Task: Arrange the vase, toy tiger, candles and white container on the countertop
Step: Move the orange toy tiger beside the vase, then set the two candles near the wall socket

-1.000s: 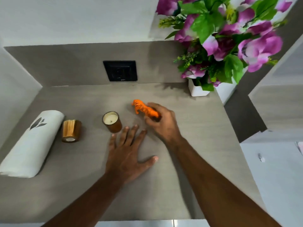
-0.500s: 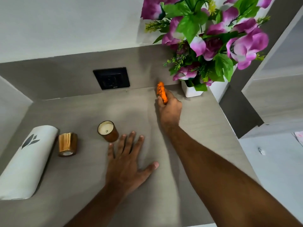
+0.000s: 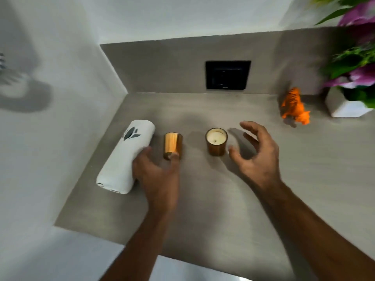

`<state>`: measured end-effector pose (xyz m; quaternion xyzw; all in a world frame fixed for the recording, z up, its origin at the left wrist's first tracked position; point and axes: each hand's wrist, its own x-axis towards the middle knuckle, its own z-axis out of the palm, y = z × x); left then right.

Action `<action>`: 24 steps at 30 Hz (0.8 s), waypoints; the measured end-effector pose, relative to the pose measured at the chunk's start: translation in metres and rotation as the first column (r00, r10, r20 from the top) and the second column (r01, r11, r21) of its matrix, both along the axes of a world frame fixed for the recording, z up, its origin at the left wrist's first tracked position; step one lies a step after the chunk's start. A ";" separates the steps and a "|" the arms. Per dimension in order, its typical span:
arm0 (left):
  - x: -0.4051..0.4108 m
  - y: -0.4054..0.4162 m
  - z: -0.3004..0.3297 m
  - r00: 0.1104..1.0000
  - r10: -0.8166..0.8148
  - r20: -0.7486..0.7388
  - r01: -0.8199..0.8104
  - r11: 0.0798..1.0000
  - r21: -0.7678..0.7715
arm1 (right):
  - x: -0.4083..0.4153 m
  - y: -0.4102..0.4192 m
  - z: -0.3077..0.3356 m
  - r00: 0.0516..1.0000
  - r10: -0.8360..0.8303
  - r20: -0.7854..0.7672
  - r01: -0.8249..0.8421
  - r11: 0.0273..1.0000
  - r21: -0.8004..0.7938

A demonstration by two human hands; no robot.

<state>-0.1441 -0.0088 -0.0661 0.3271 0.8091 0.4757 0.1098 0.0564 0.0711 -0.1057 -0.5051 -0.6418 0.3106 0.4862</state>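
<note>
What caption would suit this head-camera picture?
Both hands reach toward two candles; toy tiger stands beside the vase.

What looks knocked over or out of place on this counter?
Two things lie on their sides: the white container at the left and the gold candle beside it. The other candle stands upright, as does the toy tiger.

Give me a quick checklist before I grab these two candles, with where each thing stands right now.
1. Right hand open beside the upright candle, not yet touching: ok.
2. Left hand reaching the tipped candle, fingertip at its near end; grip not closed: cannot tell.
3. Tipped candle lying on its side, needs standing up: not ok.
4. White container lying flat beside the left hand, also not upright: not ok.
5. Toy tiger standing next to the vase, clear of both hands: ok.
6. Countertop between the hands free of obstacles: ok.
</note>
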 end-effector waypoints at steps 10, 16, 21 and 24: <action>-0.040 0.095 0.022 0.957 -0.148 0.250 0.258 0.828 -0.498 | -0.042 0.010 0.004 0.992 0.051 -0.119 -0.081 0.961 -0.265; -0.027 0.123 0.014 0.946 -0.248 0.207 0.276 0.953 -0.122 | -0.035 0.042 0.008 0.954 -0.138 -0.267 0.072 0.968 -0.241; 0.000 0.159 0.002 0.921 -0.337 0.196 0.317 0.940 0.128 | -0.030 0.103 0.008 0.918 -0.281 -0.280 0.250 0.958 -0.142; 0.004 0.192 -0.008 0.914 -0.353 0.198 0.330 0.933 0.141 | -0.024 0.138 0.008 0.911 -0.345 -0.224 0.319 0.937 -0.144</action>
